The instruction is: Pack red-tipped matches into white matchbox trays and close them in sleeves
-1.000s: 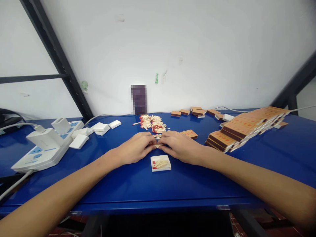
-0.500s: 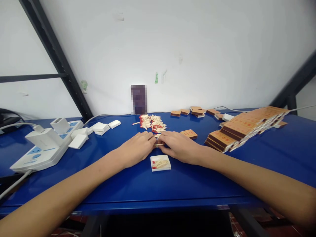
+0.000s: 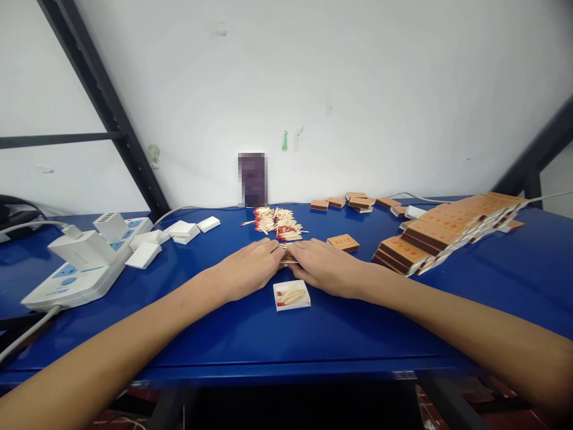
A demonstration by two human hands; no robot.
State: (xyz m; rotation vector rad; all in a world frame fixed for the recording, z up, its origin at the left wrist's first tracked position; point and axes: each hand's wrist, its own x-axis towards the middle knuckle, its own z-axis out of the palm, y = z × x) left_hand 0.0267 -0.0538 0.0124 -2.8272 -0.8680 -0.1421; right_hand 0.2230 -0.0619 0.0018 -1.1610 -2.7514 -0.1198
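My left hand (image 3: pixel 253 269) and my right hand (image 3: pixel 320 267) meet at the middle of the blue table, fingers curled inward. Between their fingertips lie pale matchsticks (image 3: pixel 289 261), gripped from both sides; the hands hide most of them. Just in front of the hands sits a white matchbox tray (image 3: pixel 292 308), with several red-tipped matches (image 3: pixel 290 295) lying in it. Behind the fingers spreads a loose pile of red-headed matches (image 3: pixel 286 226). Close to my right hand, an orange matchbox (image 3: pixel 344 242) lies flat.
Stacked orange matchboxes (image 3: pixel 434 230) fill the right side, with more matchboxes (image 3: pixel 358 200) at the back. White box trays (image 3: pixel 182 230) lie to the left, beside a power strip (image 3: pixel 89 280) with plugged-in chargers. A blurred dark panel (image 3: pixel 253 180) stands against the wall.
The fingers have shifted very slightly around the matchsticks. Otherwise the hands, tray and piles stay in place; the whole view has moved a little.
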